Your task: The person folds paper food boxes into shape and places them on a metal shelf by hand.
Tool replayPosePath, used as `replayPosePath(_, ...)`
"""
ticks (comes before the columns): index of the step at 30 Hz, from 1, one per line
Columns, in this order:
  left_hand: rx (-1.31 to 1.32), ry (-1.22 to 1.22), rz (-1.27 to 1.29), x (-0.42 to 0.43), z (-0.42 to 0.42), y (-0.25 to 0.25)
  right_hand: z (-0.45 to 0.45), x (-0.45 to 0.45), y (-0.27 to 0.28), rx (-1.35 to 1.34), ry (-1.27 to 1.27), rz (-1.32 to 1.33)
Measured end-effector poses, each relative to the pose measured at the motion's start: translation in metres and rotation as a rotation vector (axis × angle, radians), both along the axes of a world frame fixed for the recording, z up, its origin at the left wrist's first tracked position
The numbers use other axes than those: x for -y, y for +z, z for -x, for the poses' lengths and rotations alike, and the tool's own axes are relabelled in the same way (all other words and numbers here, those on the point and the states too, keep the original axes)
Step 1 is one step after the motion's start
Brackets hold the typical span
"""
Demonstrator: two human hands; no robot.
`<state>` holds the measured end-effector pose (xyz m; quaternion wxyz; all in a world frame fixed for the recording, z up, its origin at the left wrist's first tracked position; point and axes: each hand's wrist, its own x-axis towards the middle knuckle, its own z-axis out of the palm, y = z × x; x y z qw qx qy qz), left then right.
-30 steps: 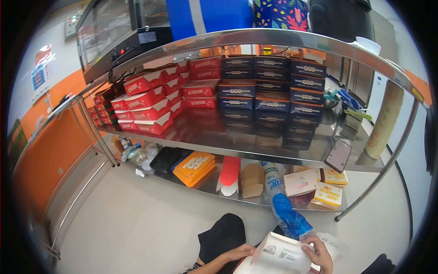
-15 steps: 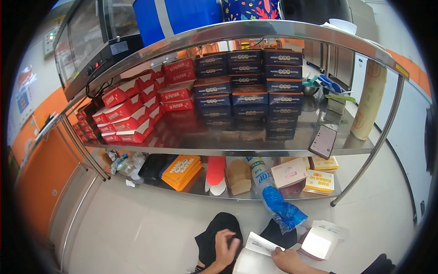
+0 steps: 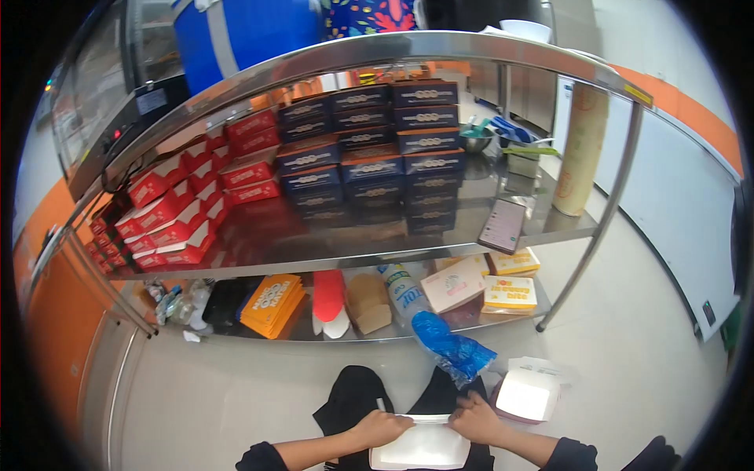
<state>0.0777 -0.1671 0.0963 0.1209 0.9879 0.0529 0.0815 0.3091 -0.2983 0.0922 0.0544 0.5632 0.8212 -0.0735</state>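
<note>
A paper food box (image 3: 421, 449), white inside, sits between my knees near the bottom of the view. My left hand (image 3: 381, 429) is closed on the left part of its far edge, fingers bent over a folded flap. At the right part of that same edge my right hand (image 3: 476, 421) is also closed, its fingertips slightly blurred. Just right of my right hand, a second paper food box (image 3: 525, 395), white inside with its lid up, stands on the floor.
A steel shelf unit stands ahead. Its middle level bears red boxes (image 3: 162, 212), dark blue boxes (image 3: 369, 167) and a phone (image 3: 503, 225). Lower down are orange flat cartons (image 3: 271, 304), yellow-and-white boxes (image 3: 509, 293) and a plastic sleeve with a blue end (image 3: 452, 345).
My left hand has come from the left, where it was open, onto the box's far edge. My right hand still holds the box. The view has shifted right.
</note>
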Motion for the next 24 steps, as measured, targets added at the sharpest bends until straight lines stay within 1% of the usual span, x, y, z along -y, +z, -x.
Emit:
replayPosePath(1,0.046,0.026,0.046,0.0,0.0,-0.001,-0.001,0.006,0.013,0.002,-0.028,0.008)
replayPosePath(2,0.046,-0.001,0.056,0.002,-0.001,-0.002,0.001,0.014,0.028,0.009,-0.104,-0.16)
replayPosePath(3,-0.018,0.081,0.045,0.005,-0.004,0.007,0.002,0.019,0.038,0.023,-0.178,-0.331)
replayPosePath(4,-0.081,0.163,0.03,0.005,-0.007,0.012,0.002,0.021,0.036,0.032,-0.203,-0.327)
replayPosePath(5,-0.006,0.197,0.031,-0.001,-0.007,0.005,0.0,0.022,0.03,-0.052,-0.357,-0.262)
replayPosePath(6,-0.002,0.176,0.038,-0.006,-0.008,-0.003,-0.003,0.022,0.02,-0.137,-0.506,-0.196)
replayPosePath(7,0.089,0.264,-0.008,-0.012,-0.009,-0.009,-0.008,0.021,-0.005,-0.136,-0.657,-0.184)
replayPosePath(8,0.062,0.347,-0.012,-0.019,-0.008,-0.017,-0.022,0.017,-0.038,-0.133,-0.67,-0.185)
replayPosePath(9,0.033,0.43,-0.016,-0.027,-0.007,-0.024,-0.042,0.013,-0.073,-0.35,-0.753,0.026)
replayPosePath(10,0.002,0.512,-0.02,-0.034,-0.006,-0.03,-0.048,0.01,-0.075,-0.57,-0.821,0.24)
replayPosePath(11,-0.136,0.492,0.316,-0.049,-0.005,-0.036,-0.054,0.013,-0.076,-0.573,-0.824,0.239)
replayPosePath(12,-0.276,0.463,0.651,-0.059,-0.006,-0.034,-0.054,0.013,-0.046,-0.625,-0.784,0.359)
replayPosePath(13,-0.422,0.575,0.805,-0.065,-0.01,-0.016,-0.053,0.015,-0.026,-0.675,-0.741,0.479)
replayPosePath(14,-0.423,0.574,0.803,-0.07,-0.007,-0.022,-0.048,0.018,-0.022,-0.676,-0.742,0.478)
replayPosePath(16,-0.239,0.599,0.696,-0.077,-0.006,-0.029,-0.044,0.022,-0.018,-0.978,-1.057,0.462)
replayPosePath(17,-0.117,0.583,0.685,-0.076,-0.004,-0.033,-0.046,0.023,-0.019,-0.98,-1.059,0.461)
replayPosePath(18,-0.118,0.58,0.684,-0.071,-0.005,-0.028,-0.051,0.025,-0.02,-1.22,-1.124,0.584)
replayPosePath(19,-0.113,0.675,0.713,-0.067,-0.008,-0.025,-0.057,0.026,-0.021,-1.463,-1.177,0.706)
replayPosePath(20,-0.106,0.77,0.742,-0.065,-0.011,-0.023,-0.064,0.025,-0.023,-1.463,-1.176,0.701)
replayPosePath(21,-0.105,0.768,0.742,-0.065,-0.015,-0.024,-0.072,0.023,-0.025,-1.431,-1.055,0.563)
replayPosePath(22,-0.02,0.771,0.911,-0.065,-0.018,-0.026,-0.07,0.018,-0.007,-1.394,-0.934,0.428)
replayPosePath(23,0.065,0.77,1.082,-0.064,-0.021,-0.029,-0.073,0.019,0.016,-1.244,-0.994,0.272)
replayPosePath(24,0.122,0.706,1.14,-0.063,-0.026,-0.027,-0.075,0.017,0.029,-1.105,-0.998,0.068)
